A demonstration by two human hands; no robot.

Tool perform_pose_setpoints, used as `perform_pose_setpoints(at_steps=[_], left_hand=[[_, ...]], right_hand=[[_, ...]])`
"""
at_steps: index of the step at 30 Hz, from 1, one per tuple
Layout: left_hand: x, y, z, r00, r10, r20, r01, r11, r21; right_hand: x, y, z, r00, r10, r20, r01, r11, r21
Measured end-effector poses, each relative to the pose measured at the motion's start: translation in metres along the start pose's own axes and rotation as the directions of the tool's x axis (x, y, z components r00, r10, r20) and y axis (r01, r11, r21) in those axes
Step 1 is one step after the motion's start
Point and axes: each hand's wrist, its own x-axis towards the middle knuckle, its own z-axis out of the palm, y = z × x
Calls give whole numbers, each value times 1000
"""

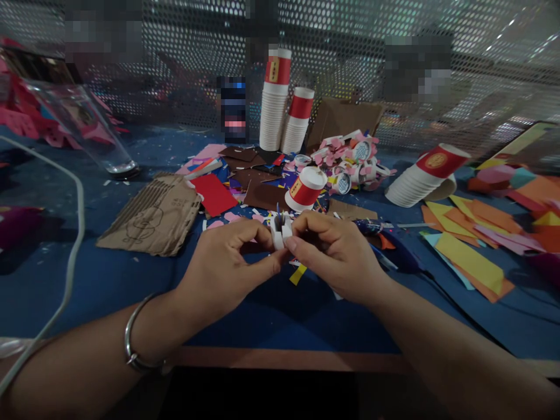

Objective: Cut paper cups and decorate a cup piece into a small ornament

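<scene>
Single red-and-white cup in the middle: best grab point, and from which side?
I'd pinch the red side of the cup lightly, coming from above and the left. It seems to sit mouth down, leaving that wall exposed; pink-and-white pieces crowd its right, while flat brown sheets lie to its left.

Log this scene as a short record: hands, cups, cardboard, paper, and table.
Hands: left hand and right hand both pinch a small white piece
Cups: tall stack and shorter stack at back, single cup beyond the hands, leaning stack at right
Cardboard: drawn-on piece, left of the hands
Paper: red sheet beyond left hand; yellow sheet at right
Table: blue top
</scene>
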Motion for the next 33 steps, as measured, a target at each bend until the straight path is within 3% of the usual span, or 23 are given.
perform_pose_setpoints(at_steps=[33], left_hand=[[-1,8,0,1000,-4,-13,4,1000,12]], right_hand=[[1,0,5,997,53,-55,-51,998,42]])
